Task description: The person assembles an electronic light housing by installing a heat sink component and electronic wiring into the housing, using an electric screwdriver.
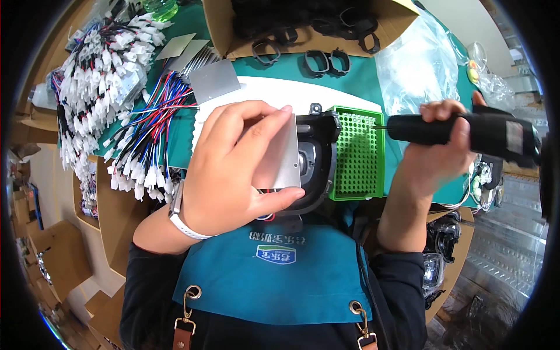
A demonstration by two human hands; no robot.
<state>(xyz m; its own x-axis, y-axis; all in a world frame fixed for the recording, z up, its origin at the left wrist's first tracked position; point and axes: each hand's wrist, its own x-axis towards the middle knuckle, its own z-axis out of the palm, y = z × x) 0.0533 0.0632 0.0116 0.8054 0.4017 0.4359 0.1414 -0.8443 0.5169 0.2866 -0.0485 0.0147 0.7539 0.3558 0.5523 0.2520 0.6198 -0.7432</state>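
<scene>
My left hand [224,160] pinches a thin grey metal plate [284,154] by its opposite edges, thumb below and fingertips above. The plate is over a black plastic housing [328,186] with a round part inside; whether it rests on the housing I cannot tell. In my right hand [437,151] is a black electric screwdriver [417,128], lying nearly level. Its bit points left and reaches over the right rim of a green tray [382,169] with a grid of small holes. This tray stands directly right of the housing. My left hand hides part of the plate and housing.
Wire bundles with white connectors [108,76] and loose red, blue and black wires [166,105] lie at left. More metal plates [214,80] are beside them. A cardboard box [219,29] with black rings stands at the back. A clear plastic bag [417,58] lies back right.
</scene>
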